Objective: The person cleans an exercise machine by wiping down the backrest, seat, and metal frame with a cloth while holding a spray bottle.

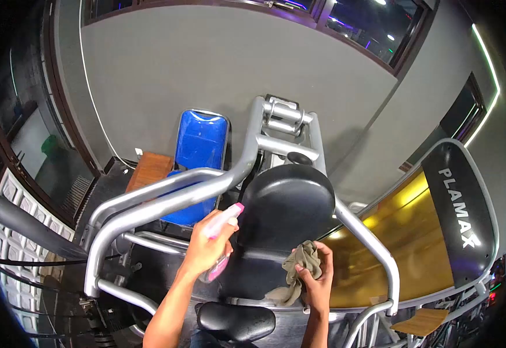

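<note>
My left hand [202,250] is closed around a spray bottle [217,269] with a pink nozzle and pinkish contents. The nozzle points up and to the right, towards the black padded backrest [285,200] of a gym machine. In my right hand [320,281] is a crumpled olive-green cloth [303,264], gripped between thumb and fingers, with one end hanging down to the left. Both hands are in front of the machine's black seat [256,278]. A smaller black pad [235,322] is closest to me, below the hands.
Silver tubular frame bars [166,206] curve around the seat on both sides. A blue folding chair [200,142] and a brown wooden surface [148,171] stand by the grey wall [166,64]. At right is a gold panel [386,243] with a black PLAMAX plate [456,203].
</note>
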Demonstrator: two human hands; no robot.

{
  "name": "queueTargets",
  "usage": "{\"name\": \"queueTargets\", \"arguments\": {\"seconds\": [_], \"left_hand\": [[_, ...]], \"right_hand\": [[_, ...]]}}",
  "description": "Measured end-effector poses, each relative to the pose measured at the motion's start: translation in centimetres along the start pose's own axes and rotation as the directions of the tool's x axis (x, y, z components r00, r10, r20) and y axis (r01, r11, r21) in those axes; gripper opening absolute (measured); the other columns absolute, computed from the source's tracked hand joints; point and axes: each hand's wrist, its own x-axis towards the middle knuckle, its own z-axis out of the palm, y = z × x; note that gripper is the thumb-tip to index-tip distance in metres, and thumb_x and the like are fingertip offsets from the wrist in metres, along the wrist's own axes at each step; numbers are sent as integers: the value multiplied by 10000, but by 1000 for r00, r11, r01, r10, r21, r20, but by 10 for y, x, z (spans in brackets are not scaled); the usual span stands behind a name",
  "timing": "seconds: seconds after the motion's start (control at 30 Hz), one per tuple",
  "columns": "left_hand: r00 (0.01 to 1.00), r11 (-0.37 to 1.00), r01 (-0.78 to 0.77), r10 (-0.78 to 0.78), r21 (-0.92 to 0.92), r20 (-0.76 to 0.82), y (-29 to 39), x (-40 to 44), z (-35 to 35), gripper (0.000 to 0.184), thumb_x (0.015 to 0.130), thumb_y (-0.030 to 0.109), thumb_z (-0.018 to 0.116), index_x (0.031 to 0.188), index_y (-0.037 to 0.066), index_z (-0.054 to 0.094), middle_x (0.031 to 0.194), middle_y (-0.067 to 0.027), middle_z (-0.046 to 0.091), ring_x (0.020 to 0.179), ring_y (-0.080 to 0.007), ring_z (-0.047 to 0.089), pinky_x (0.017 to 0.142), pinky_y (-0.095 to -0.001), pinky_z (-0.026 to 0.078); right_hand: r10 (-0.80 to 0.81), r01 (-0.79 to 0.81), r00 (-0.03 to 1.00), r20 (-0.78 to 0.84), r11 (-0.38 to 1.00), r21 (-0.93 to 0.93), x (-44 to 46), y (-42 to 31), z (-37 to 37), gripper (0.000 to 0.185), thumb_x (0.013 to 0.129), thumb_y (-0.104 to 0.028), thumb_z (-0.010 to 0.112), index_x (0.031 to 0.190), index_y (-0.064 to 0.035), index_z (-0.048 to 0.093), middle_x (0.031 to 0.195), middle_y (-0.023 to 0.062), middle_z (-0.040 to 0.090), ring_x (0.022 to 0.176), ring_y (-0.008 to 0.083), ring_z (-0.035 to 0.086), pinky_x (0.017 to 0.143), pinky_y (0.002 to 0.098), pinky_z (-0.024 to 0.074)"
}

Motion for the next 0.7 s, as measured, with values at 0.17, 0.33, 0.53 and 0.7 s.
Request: {"name": "queueTargets", "arguments": {"seconds": [0.17, 0.33, 0.53, 0.7], "left_hand": [[985, 987, 158, -156, -32, 72, 4, 23, -8, 381, 1008, 311, 534, 1228, 4, 582, 875, -44, 604, 492, -117, 581, 485, -272, 495], [974, 975, 222, -219, -33, 63, 11, 42, -15, 383, 997, 346, 555, 1240, 56, 612, 819, -25, 586, 495, -81, 548, 472, -249, 467], [967, 971, 238, -238, 13, 90, 14, 40, -24, 333, 981, 303, 597, 1139, 11, 623, 815, -28, 604, 513, -78, 555, 472, -248, 457], [967, 979, 202, -200, 2, 158, 19, 29, -38, 242, 973, 243, 617, 1035, 9, 621, 831, -24, 608, 536, -74, 564, 489, -234, 453]], "right_hand": [[-44, 49, 998, 35, 988, -147, 25, 3, -1, 482, 807, 85, 652, 1251, -25, 499, 1147, 80, 590, 1054, 163, 597, 924, 305, 502], [-57, 67, 997, 49, 966, -249, 42, -6, 9, 502, 785, 81, 650, 1266, 0, 533, 1190, 93, 591, 1081, 173, 594, 958, 314, 485], [-212, 244, 970, 121, 858, -452, 69, -25, 18, 537, 725, 82, 667, 1246, -26, 602, 1171, 98, 598, 1089, 217, 600, 959, 324, 481], [-209, 401, 915, 345, 571, -717, 100, -81, 51, 558, 704, -9, 745, 1245, -97, 639, 1144, 127, 605, 1071, 288, 597, 969, 379, 482]]}}
